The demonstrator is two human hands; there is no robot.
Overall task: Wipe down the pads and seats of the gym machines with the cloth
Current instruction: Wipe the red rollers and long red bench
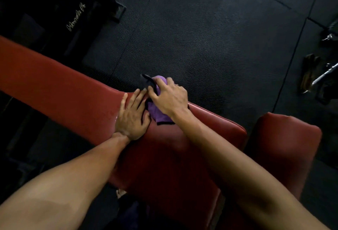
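purple cloth (158, 113) bunched on red pad (73, 98)

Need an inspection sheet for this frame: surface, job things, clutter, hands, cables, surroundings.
Surface: red bench pad, looks wet beside the left hand; second pad, also red, at right.
Job's things: purple cloth, black-edged, on the bench pad's far edge.
Clutter: metal handle and brownish item on the floor, too dim to identify.
Hands: left hand flat on the bench pad, beside the cloth; right hand grips the cloth.
Cables: nothing seen.
Surroundings: black rubber floor; dark machine with script lettering, upper left.
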